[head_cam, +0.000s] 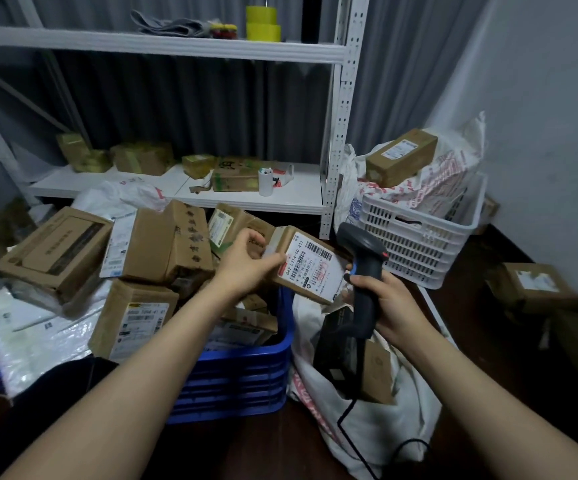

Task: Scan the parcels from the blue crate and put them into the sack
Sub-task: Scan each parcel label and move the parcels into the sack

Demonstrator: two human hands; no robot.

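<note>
While our left hand (pixel 249 268) is pinching the parcel (pixel 310 268), label up, long axis running left-right, our right hand (pixel 391 303) is gripping the scanner (pixel 367 271).

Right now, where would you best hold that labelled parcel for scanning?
Grip the parcel by its bare left end, coming from the left, as the left hand does. That likely keeps the white label uncovered for the scanner at its right.

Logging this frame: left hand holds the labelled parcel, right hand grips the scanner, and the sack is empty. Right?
Not empty: the head view shows a black box and a brown box in the sack. The left hand does hold the labelled parcel, the right hand the scanner.
</note>
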